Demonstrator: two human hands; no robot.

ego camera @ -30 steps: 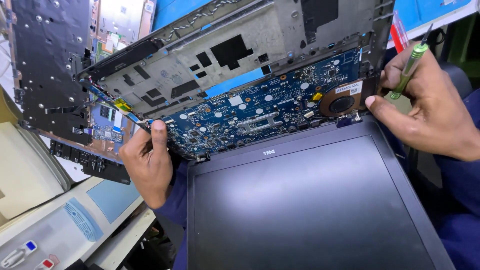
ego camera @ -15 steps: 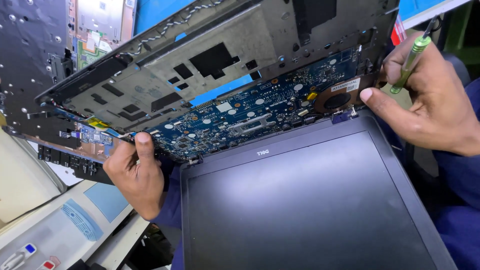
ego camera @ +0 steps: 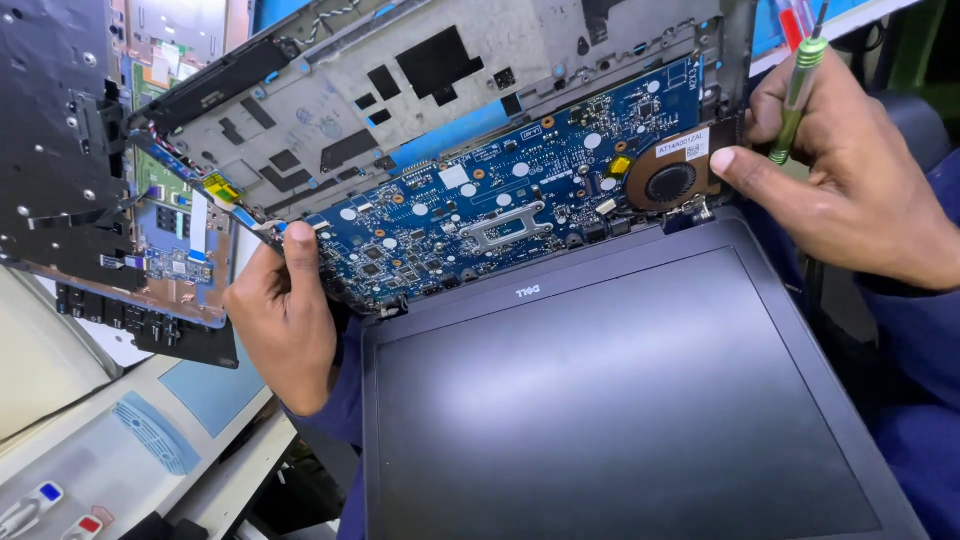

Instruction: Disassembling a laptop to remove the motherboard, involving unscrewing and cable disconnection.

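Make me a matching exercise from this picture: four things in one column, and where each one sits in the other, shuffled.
Things:
1. round black cooling fan
2. green-handled screwdriver
3. dark laptop screen panel
4. blue circuit board

Places:
A. lying flat nearest the camera
B. held in the right hand
C. at the right end of the blue circuit board
D. gripped at its left edge by the left hand

Pairs: 1-C, 2-B, 3-A, 4-D
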